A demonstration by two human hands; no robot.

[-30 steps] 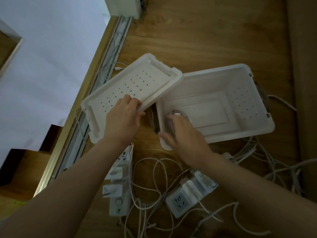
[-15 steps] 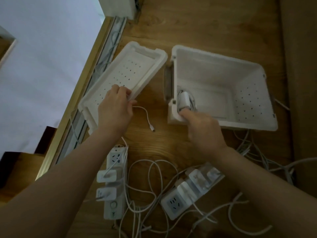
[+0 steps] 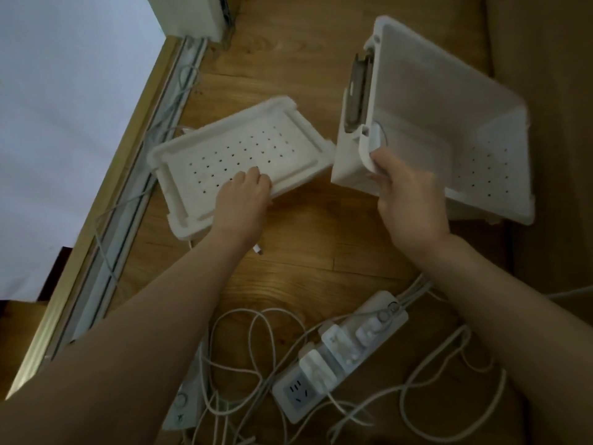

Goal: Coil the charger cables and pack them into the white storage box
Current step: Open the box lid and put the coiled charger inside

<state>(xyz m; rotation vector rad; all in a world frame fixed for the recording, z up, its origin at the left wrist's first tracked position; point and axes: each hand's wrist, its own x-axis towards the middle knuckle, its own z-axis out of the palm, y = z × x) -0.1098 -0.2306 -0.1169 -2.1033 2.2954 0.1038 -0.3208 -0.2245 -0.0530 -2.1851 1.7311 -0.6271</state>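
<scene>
The white storage box (image 3: 433,101), tilted at upper right, was gripped at its near corner by the right hand (image 3: 410,200), a coiled charger (image 3: 376,139) lodged inside. The perforated lid (image 3: 237,152), centre left, was clasped at its edge by the left hand (image 3: 244,197). Loose cables (image 3: 256,342) and a power strip (image 3: 340,354) were strewn below.

You have a plain white storage box (image 3: 417,91) with rows of small dark holes on one end wall, a white lid (image 3: 224,155) dotted with a like grid of holes, white cables (image 3: 221,409) and a white power strip (image 3: 296,391), all on a warm brown wood-grain floor (image 3: 305,252).
</scene>
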